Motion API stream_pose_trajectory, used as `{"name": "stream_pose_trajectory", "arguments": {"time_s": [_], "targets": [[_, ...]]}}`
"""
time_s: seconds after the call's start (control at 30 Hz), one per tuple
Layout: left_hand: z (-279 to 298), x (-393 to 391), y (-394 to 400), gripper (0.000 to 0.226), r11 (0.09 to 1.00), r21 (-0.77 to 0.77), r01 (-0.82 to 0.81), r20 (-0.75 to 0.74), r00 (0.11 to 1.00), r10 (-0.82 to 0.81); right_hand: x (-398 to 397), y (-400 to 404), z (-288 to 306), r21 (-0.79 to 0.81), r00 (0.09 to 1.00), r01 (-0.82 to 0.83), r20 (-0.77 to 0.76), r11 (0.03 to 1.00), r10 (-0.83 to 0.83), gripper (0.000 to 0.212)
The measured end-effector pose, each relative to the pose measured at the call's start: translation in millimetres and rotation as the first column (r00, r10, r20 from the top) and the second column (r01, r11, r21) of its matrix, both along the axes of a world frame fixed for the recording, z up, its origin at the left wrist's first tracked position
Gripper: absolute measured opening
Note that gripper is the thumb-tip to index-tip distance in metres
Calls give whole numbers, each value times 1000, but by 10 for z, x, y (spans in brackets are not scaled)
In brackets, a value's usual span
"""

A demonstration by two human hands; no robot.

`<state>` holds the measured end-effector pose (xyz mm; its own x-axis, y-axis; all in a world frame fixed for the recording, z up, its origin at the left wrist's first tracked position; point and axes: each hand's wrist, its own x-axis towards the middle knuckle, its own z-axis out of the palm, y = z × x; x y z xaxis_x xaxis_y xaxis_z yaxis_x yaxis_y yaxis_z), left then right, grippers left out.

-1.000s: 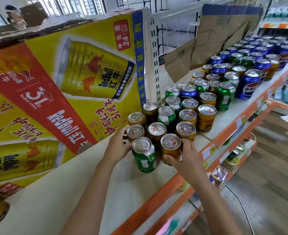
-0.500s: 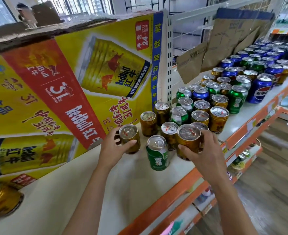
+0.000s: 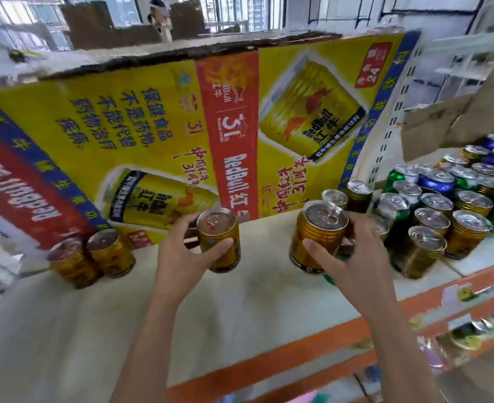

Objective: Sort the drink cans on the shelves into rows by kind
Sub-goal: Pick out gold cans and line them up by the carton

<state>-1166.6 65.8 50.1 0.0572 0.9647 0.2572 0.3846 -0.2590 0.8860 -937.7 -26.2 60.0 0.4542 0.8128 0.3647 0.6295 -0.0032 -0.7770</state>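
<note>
My left hand grips a gold can above the middle of the white shelf. My right hand grips a second gold can, lifted and tilted, just left of the mixed cluster of cans. A green can is mostly hidden behind my right hand. Two gold cans stand together at the shelf's left, in front of the carton. The cluster on the right holds gold, green and blue cans mixed together.
A large yellow and red drink carton stands along the back of the shelf. The orange shelf edge runs along the front, with lower shelves beneath. Brown cardboard hangs at the upper right.
Both hands have lifted their gold cans and carried them left, away from the cluster. The view has swung left, bringing two gold cans at the left into sight.
</note>
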Motion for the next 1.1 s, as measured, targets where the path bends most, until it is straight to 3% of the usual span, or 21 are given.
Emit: {"name": "stream_pose_trajectory", "arguments": {"time_s": [0.13, 0.3, 0.47, 0.67, 0.9, 1.0, 1.1], "targets": [[-190, -559, -215, 57, 983, -67, -169, 25, 985, 171, -472, 253, -382, -139, 982, -181, -73, 974, 172, 66], [-422, -1230, -439, 59, 928, -131, -350, 0, 936, 353, -1154, 445, -756, -245, 897, -441, -148, 863, 416, 63], [-609, -1818, -458, 62, 878, -154, -453, 34, 886, 463, -1766, 645, -897, -234, 771, -636, -238, 735, 591, 60], [-699, -2333, -197, 78, 845, -235, -480, 42, 864, 502, -2278, 963, -867, -195, 650, -756, -335, 625, 681, 62], [-666, -2528, 35, 65, 892, -215, -398, -36, 916, 400, -2457, 1241, -722, -281, 634, -771, -256, 572, 729, 60], [-646, -2477, 108, 65, 897, -204, -393, -18, 917, 397, -2524, 1246, -738, -277, 680, -732, -249, 622, 690, 59], [-626, -2341, 149, 70, 895, -180, -409, -77, 913, 401, -2652, 1228, -871, -306, 791, -610, -176, 731, 586, 57]]}}
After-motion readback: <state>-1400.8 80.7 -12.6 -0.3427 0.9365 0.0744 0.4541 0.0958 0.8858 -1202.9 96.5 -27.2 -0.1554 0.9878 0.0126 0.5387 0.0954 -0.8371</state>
